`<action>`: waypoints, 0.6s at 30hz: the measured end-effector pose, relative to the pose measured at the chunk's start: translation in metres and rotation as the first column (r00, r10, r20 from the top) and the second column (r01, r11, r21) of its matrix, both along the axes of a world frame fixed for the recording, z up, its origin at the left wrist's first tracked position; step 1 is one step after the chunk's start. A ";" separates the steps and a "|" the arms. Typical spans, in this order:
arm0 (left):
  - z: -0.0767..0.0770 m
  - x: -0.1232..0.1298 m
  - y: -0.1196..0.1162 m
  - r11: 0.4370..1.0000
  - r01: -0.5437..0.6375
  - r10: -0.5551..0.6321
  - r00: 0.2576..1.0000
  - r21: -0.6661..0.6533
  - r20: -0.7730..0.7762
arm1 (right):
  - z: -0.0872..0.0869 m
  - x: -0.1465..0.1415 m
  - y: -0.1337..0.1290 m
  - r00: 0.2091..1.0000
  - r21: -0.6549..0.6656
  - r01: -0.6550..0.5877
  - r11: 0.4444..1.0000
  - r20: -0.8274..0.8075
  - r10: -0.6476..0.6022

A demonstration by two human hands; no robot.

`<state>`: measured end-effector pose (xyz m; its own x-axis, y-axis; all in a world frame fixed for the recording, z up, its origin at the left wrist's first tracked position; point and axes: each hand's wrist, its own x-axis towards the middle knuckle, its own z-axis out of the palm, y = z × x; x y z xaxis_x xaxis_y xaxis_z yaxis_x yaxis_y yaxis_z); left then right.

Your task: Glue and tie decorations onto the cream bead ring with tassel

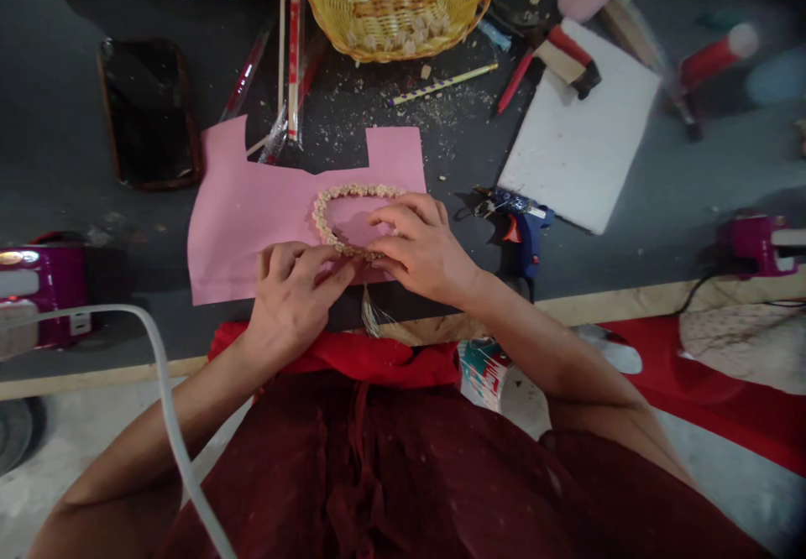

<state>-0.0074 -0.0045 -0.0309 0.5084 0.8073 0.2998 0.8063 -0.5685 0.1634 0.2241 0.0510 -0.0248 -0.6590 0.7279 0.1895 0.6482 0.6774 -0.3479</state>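
A loop of cream beads (323, 216), like a garland or necklace, lies on a cut sheet of pink paper (252, 215). A pale tassel (369, 316) hangs from its near side, over the table edge. My left hand (293, 290) has its thumb and fingertips closed on the near left of the loop, beside the tassel's top. My right hand (425, 244) reaches over the loop's right side, its thumb and fingers bent onto the near strand. The fingers cover part of the beads there.
Beyond the paper are a wicker basket (396, 49) with small pale pieces, a pencil (444, 85) and scattered crumbs. At the right lie a blue glue gun (529, 232) and a white board (585, 148). A phone (149, 114) lies left. A white cable (167, 391) crosses my left arm.
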 end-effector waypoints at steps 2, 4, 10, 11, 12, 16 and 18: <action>0.000 0.000 0.000 1.000 -0.002 0.002 1.000 0.007 -0.013 | 0.000 -0.001 0.000 1.000 0.008 0.006 1.000 -0.001 -0.006; 0.000 0.000 0.000 1.000 -0.002 0.003 1.000 0.007 -0.020 | -0.001 -0.002 -0.001 1.000 0.012 0.012 1.000 0.000 -0.012; 0.000 -0.001 -0.001 1.000 0.009 -0.009 1.000 -0.023 0.002 | -0.002 -0.003 -0.001 1.000 -0.002 0.009 1.000 0.000 -0.009; 0.000 -0.001 -0.001 1.000 0.009 -0.009 1.000 -0.018 0.002 | -0.002 -0.003 -0.001 1.000 0.002 0.008 1.000 0.000 -0.008; 0.001 -0.001 -0.001 1.000 0.011 -0.011 1.000 -0.013 -0.001 | -0.002 -0.003 -0.001 1.000 0.008 0.008 1.000 -0.001 -0.008; 0.001 -0.001 -0.001 1.000 0.012 -0.012 1.000 -0.023 -0.004 | -0.001 -0.004 -0.002 1.000 0.022 0.010 1.000 -0.006 -0.010; 0.001 -0.001 -0.001 0.999 0.002 -0.002 1.000 -0.041 0.001 | -0.001 -0.003 -0.002 1.000 0.010 0.008 1.000 -0.007 -0.008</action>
